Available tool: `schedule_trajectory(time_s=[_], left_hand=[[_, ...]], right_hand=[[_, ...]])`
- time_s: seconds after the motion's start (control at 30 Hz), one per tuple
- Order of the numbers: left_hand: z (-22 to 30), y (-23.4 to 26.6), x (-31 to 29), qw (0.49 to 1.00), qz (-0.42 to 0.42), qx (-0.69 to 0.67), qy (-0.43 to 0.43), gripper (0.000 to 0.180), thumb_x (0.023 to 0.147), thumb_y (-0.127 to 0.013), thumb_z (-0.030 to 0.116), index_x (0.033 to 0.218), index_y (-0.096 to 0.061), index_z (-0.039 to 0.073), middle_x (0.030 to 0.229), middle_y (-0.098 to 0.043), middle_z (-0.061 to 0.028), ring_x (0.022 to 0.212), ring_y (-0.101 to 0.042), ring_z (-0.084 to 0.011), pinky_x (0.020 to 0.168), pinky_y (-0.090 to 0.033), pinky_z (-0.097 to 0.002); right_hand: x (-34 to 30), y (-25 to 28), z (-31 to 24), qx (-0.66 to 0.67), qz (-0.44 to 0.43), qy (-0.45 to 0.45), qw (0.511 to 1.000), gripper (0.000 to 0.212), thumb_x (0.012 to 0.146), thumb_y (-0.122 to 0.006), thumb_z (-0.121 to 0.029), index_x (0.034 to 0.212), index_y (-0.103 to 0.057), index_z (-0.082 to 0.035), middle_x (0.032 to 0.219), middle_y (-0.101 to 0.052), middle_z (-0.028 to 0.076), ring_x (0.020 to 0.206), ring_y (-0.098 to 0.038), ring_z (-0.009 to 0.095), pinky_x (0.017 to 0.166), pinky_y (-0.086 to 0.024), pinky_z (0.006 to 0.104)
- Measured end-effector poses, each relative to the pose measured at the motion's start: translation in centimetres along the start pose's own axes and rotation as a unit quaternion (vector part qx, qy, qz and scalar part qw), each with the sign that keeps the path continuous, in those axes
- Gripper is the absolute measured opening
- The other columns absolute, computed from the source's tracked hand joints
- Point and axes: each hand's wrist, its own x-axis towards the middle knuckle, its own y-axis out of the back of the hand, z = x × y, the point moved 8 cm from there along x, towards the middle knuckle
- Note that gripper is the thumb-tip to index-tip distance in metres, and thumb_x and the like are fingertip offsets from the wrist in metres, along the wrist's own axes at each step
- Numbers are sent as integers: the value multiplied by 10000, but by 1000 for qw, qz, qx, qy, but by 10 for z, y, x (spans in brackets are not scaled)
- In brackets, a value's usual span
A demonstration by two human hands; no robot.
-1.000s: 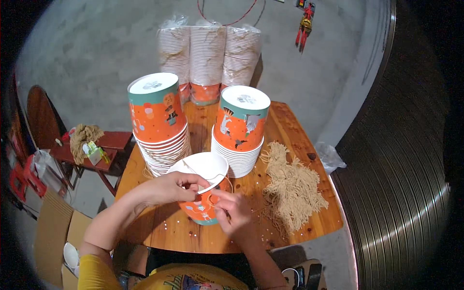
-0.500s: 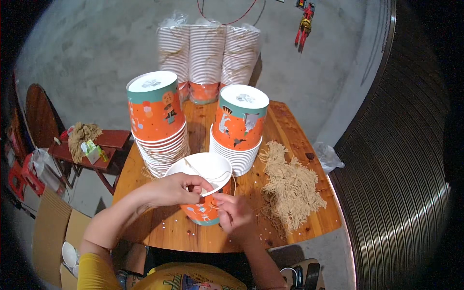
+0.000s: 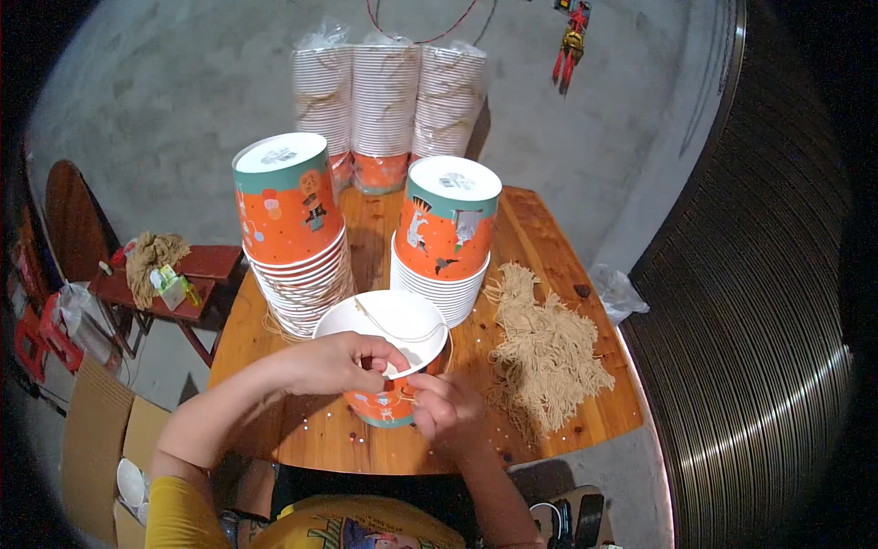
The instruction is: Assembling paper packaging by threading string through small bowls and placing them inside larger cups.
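Observation:
An orange paper bucket (image 3: 382,316) with a white inside stands upright at the table's near edge, its mouth tipped a little toward me. A thin beige cord (image 3: 389,331) lies across its mouth and loops over the right rim. My left hand (image 3: 343,363) is closed on the bucket's near rim, fingertips reaching inside. Just outside that rim, my right hand (image 3: 445,407) pinches the cord against the bucket's wall. Its fingertips are close to the left hand's, and the exact spot where the cord passes through the wall is hidden by my fingers.
Two stacks of upturned buckets, a left stack (image 3: 293,206) and a right stack (image 3: 448,220), stand behind. A heap of beige cords (image 3: 549,352) lies right. Plastic-wrapped bucket stacks (image 3: 384,101) stand at the back. Left are a red bench (image 3: 215,263) and cardboard box (image 3: 101,430).
The view has shifted slightly. Both hands stay at the near rim with small finger movements, and the cord's loop inside the bucket lies a little differently.

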Motion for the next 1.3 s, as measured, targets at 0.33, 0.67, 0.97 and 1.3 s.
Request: schedule_trajectory(time_s=[0.33,0.67,0.97,1.3], left_hand=[[6,-19,4,992,48,80,-85,453,820,-608,73,1259,-501,113,741,-430,19,687,-441,-84,639,-391,-226],[9,-20,5,953,122,189,-204,202,847,-657,216,1008,-661,95,838,-531,-76,856,-526,-237,770,-432,-329],[34,-25,-4,889,209,286,-289,118,835,-632,136,826,-590,26,814,-529,-105,824,-538,-287,730,-451,-369],[38,-33,2,860,211,356,-299,124,840,-603,136,825,-553,23,769,-549,-120,757,-566,-286,679,-467,-387]], right_hand=[[-32,2,38,121,15,-345,931,37,785,-627,-59,804,-603,-38,715,-581,71,578,-537,187,552,-447,295],[-28,9,27,59,-37,-352,933,83,820,-605,-104,795,-635,-30,695,-585,59,606,-564,176,586,-462,297],[-41,4,38,285,30,-502,816,103,855,-608,-165,853,-592,-63,693,-554,-9,625,-522,90,554,-431,253],[-68,7,46,189,46,-510,838,52,877,-592,-55,829,-573,-45,678,-539,-60,577,-462,6,523,-368,167]])
